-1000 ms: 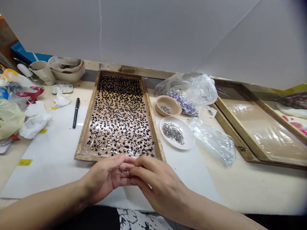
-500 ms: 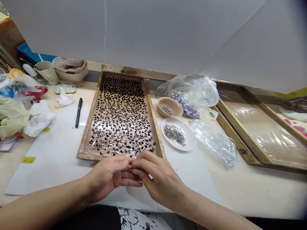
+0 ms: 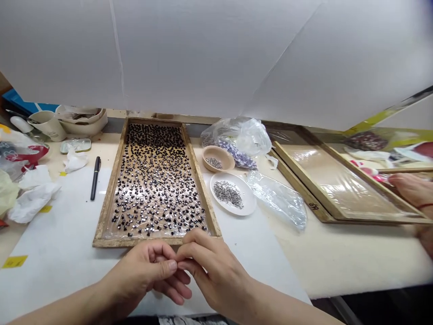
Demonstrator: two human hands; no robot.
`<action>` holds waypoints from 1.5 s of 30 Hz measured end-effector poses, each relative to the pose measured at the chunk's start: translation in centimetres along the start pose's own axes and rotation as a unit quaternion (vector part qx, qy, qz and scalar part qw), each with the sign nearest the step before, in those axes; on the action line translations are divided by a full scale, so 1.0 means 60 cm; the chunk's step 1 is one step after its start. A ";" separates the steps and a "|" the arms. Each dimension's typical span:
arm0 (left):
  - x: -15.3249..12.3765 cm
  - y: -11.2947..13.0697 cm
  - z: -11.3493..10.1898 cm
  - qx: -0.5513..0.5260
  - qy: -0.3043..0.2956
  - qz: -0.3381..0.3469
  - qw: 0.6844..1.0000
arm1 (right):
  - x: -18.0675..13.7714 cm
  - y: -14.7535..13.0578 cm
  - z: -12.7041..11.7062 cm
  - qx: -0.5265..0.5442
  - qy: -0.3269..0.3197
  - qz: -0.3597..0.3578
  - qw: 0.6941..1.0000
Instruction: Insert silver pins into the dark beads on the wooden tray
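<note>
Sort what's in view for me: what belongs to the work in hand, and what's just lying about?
Likely in use:
- left hand and right hand, fingertips meeting; anything held is hidden
- wooden tray with black pieces
- white dish and tan bowl, with small metal pieces

Probably lying about:
- black pen
- crumpled tissues
- cup

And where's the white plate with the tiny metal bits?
In the head view, the white plate is right of the wooden tray, in front of the tan bowl and beside the flat clear bag.
</note>
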State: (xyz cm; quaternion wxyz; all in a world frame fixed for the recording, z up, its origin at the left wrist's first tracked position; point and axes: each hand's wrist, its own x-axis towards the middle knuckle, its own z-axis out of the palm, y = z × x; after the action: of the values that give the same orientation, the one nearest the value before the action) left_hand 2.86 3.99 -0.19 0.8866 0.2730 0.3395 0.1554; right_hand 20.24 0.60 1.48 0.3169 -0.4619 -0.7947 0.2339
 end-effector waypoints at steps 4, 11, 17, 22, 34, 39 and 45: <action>0.004 -0.006 0.001 -0.004 0.000 0.017 1.000 | -0.005 -0.003 0.004 0.046 0.013 0.042 0.998; 0.010 -0.013 -0.003 -0.007 0.020 0.051 0.998 | -0.008 -0.005 0.024 0.068 0.055 0.067 0.994; 0.008 -0.005 0.001 -0.012 0.028 0.042 0.999 | -0.006 -0.007 0.015 0.087 0.088 0.052 0.991; 0.006 -0.003 0.002 -0.008 0.054 0.019 0.998 | -0.012 0.034 -0.038 0.040 0.100 0.085 0.991; 0.003 0.003 -0.002 0.023 0.057 -0.017 0.998 | 0.014 0.119 -0.053 -0.224 0.052 0.155 0.961; 0.004 0.004 -0.001 0.017 0.058 -0.021 0.998 | 0.021 0.122 -0.048 -0.231 0.022 0.156 0.960; 0.002 0.005 -0.001 0.023 0.054 -0.021 0.998 | 0.018 0.125 -0.048 -0.236 0.003 0.154 0.959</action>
State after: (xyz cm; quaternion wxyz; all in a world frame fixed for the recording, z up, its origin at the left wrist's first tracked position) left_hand 2.88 4.30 -0.09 0.8635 0.2774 0.3960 0.1434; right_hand 26.31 5.28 -1.21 0.1612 -0.6409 -0.7458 0.0841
